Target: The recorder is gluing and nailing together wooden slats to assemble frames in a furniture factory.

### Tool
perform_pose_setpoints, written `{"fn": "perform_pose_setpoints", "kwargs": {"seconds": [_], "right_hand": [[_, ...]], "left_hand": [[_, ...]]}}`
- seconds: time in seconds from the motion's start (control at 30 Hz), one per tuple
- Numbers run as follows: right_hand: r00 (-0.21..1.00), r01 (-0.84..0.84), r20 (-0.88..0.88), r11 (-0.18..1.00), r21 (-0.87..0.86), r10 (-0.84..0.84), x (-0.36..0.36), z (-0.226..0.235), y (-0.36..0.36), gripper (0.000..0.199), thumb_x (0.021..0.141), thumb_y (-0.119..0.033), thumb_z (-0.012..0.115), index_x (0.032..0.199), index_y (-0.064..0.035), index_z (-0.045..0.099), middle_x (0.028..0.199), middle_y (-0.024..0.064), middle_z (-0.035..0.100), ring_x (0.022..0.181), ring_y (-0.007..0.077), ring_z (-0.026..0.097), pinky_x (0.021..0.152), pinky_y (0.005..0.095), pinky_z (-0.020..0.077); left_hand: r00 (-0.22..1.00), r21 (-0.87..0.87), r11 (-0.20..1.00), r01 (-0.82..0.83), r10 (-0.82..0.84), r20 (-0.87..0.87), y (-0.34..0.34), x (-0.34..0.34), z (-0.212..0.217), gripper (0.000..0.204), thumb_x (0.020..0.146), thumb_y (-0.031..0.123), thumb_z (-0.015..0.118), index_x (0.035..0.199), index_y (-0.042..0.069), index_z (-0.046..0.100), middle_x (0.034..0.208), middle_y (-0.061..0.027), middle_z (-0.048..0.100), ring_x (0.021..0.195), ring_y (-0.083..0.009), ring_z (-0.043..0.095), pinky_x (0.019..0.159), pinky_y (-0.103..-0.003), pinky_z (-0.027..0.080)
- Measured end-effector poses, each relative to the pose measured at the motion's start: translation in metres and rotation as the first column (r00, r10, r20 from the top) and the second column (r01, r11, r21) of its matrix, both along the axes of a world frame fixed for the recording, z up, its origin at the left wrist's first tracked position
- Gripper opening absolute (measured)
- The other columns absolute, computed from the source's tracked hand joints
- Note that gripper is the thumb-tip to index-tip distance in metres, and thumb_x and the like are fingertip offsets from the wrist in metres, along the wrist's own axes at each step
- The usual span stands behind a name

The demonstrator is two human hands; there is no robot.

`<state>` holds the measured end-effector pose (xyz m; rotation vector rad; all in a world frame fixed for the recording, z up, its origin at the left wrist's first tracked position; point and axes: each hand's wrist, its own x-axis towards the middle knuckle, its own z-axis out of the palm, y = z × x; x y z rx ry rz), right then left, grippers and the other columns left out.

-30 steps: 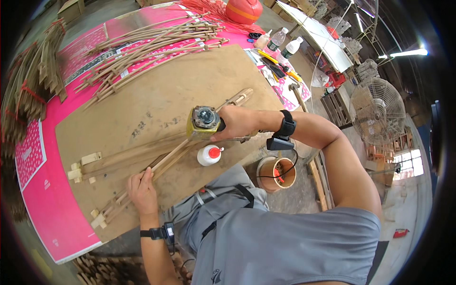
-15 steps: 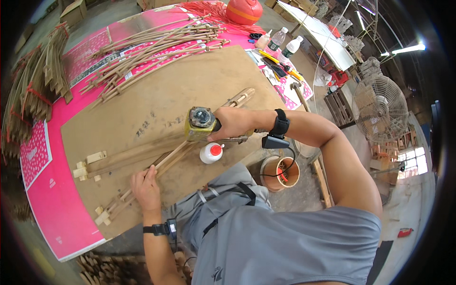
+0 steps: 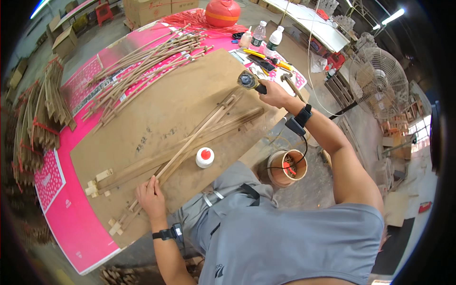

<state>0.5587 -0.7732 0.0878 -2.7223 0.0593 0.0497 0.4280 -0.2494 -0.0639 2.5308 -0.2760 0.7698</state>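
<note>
My left hand (image 3: 151,198) is closed on the lower part of a thin wooden rod (image 3: 194,138), which lies slanting across a brown board (image 3: 142,118). Little wooden pieces join the rod at its far end. In my right hand (image 3: 276,94), raised over the board's right edge, is a yellow and black nail gun (image 3: 249,80), held by its grip and apart from the rod. A long flat wooden strip (image 3: 223,124) lies beside the rod. Between my hands and nearer me stands a white bottle with a red cap (image 3: 204,157). Small wooden blocks (image 3: 104,175) sit at the board's left.
Many jointed rods (image 3: 142,66) lie on the pink table cover (image 3: 61,213). Bundled wood strips (image 3: 42,114) stand at left. Bottles (image 3: 274,39), a hammer (image 3: 293,86) and a red ball of twine (image 3: 223,13) are farther back. A bucket (image 3: 280,173) and a fan (image 3: 378,81) are at right.
My right hand has lifted the nail gun off the rod and carried it away to the upper right. The left hand stays on the rod. The view has shifted slightly.
</note>
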Motion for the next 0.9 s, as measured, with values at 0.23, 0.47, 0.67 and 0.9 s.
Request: {"fn": "perform_pose_setpoints", "kwargs": {"seconds": [0.23,0.47,0.67,0.9], "right_hand": [[0.973,0.209,-0.041,0.945,-0.252,-0.226,0.013,-0.065,-0.066,0.059,0.084,-0.005,0.055,0.141,-0.0004,0.045,0.114,0.0297,0.068,0.107,0.0470,0.066,0.091,0.0525,0.0529],[0.974,0.223,0.077,0.960,-0.170,-0.213,0.003,-0.102,-0.071,0.054,0.087,-0.014,0.067,0.134,0.0000,0.046,0.124,0.0268,0.065,0.116,0.0427,0.063,0.098,0.0500,0.0509],[0.975,-0.105,0.192,0.993,-0.049,0.112,-0.013,-0.008,0.007,0.036,0.088,-0.026,0.074,0.116,-0.0048,0.069,0.112,0.0201,0.069,0.110,0.0375,0.066,0.094,0.0472,0.0535],[0.224,-0.936,0.507,0.040,0.349,0.832,-0.095,0.077,0.218,0.029,0.103,-0.030,0.062,0.096,-0.0015,0.064,0.094,0.0170,0.059,0.095,0.0371,0.061,0.082,0.0471,0.0514]], "left_hand": [[0.999,0.073,0.997,-0.015,0.011,0.047,0.000,0.000,0.002,0.030,0.086,0.008,0.076,0.115,0.010,0.074,0.099,-0.0114,0.066,0.094,-0.0340,0.061,0.085,-0.046,0.049],[0.981,0.004,0.981,0.194,-0.194,0.020,-0.035,-0.018,0.045,0.028,0.084,0.004,0.076,0.112,0.009,0.074,0.106,-0.0125,0.070,0.099,-0.0339,0.066,0.088,-0.044,0.053],[0.544,-0.506,0.643,0.575,-0.762,-0.352,-0.131,-0.018,0.137,0.016,0.086,0.006,0.076,0.102,0.008,0.077,0.098,-0.0097,0.073,0.094,-0.0277,0.069,0.083,-0.040,0.054],[0.388,-0.558,0.580,0.593,-0.814,-0.433,-0.100,-0.036,-0.058,0.038,0.098,0.021,0.065,0.134,0.007,0.064,0.132,-0.0135,0.066,0.123,-0.0217,0.062,0.103,-0.035,0.051]]}}
